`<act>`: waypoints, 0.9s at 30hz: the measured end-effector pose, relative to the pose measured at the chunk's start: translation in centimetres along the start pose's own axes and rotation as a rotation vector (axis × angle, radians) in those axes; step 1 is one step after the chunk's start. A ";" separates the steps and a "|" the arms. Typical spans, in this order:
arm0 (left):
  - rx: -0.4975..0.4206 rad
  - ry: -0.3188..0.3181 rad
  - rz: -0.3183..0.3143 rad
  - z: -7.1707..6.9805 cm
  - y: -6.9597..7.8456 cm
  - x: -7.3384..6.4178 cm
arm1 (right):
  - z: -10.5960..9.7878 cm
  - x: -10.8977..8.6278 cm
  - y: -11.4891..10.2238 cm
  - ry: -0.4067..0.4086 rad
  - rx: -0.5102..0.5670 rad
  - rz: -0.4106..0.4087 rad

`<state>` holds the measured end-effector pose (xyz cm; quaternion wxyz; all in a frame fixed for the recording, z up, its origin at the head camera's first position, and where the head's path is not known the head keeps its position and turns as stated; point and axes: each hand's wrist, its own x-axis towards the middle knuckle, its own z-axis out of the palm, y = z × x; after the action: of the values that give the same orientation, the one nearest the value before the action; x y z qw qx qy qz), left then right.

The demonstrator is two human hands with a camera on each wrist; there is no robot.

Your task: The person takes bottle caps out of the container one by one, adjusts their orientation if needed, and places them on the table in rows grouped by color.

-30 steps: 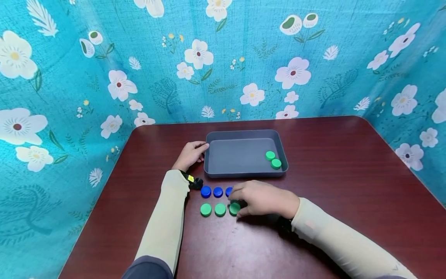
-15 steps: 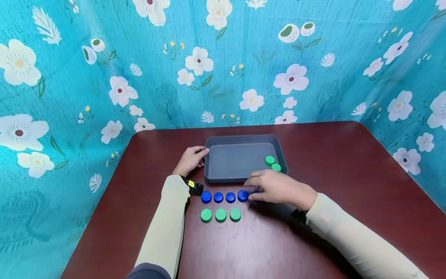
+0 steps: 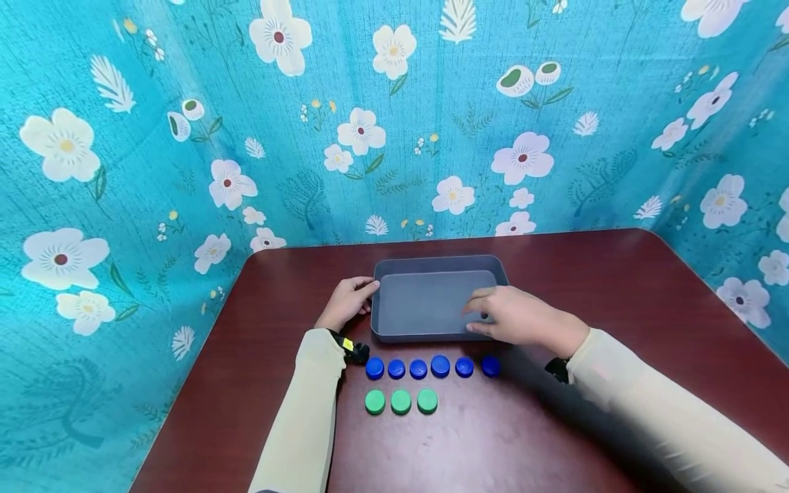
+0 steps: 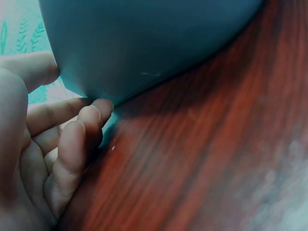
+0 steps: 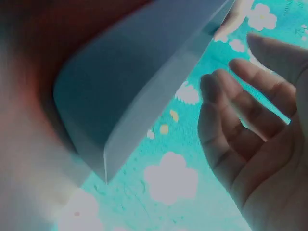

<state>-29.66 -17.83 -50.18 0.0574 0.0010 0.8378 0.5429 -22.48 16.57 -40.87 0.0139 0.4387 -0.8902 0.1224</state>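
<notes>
My left hand holds the left rim of a grey tray, thumb at the rim. In the left wrist view its curled fingers touch the tray's outer wall. Over the tray's right part hovers my right hand, its fingers loosely bent; the right wrist view shows nothing between those fingers. Two rows of round plastic bottle caps lie in front of the tray: several blue caps in the nearer row to it, three green caps below. The tray's right corner is hidden behind the right hand.
The dark red wooden table carries everything. Its far edge meets a turquoise flowered cloth. A black wrist camera on the left wrist sits close by the leftmost blue cap.
My right hand has left the third green cap, passed over the blue row and come above the tray's right side. It now hides the two green caps seen there before. The left hand stays put.
</notes>
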 end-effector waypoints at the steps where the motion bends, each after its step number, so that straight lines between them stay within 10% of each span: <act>1: 0.001 -0.002 -0.002 0.0 0.0 0.0 | -0.1 0.1 0.2 0.001 -0.014 0.022; 27: 0.003 0.021 -0.003 0.3 -0.2 0.0 | 1.3 1.9 4.9 -0.085 -0.117 0.317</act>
<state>-29.65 -17.67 -50.44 0.0496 -0.0061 0.8393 0.5414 -27.38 17.65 -42.91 -0.0177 0.2960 -0.9536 0.0524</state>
